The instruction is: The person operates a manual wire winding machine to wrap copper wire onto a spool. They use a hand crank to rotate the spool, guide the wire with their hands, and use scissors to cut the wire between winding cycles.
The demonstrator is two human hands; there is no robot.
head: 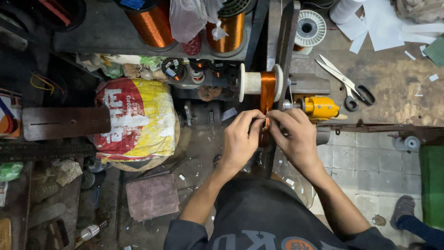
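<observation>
head view: the left hand point(239, 139) and right hand point(296, 136) meet fingertip to fingertip just below a white spool point(260, 83), both pinched shut on a strand of copper wire point(267, 121). the spool lies on its side, long axis running left to right across the frame, flanges facing left and right, copper winding banked against its right flange. the wire drops straight down from the winding into the pinched fingers. a yellow tool point(320, 107) sits just right of the hands. scissors point(347, 84) lie open on the tabletop point(393, 88), blades pointing up-left. larger copper spools point(152, 25) stand on a shelf above. a red-and-yellow sack point(136, 120) rests at left.
</observation>
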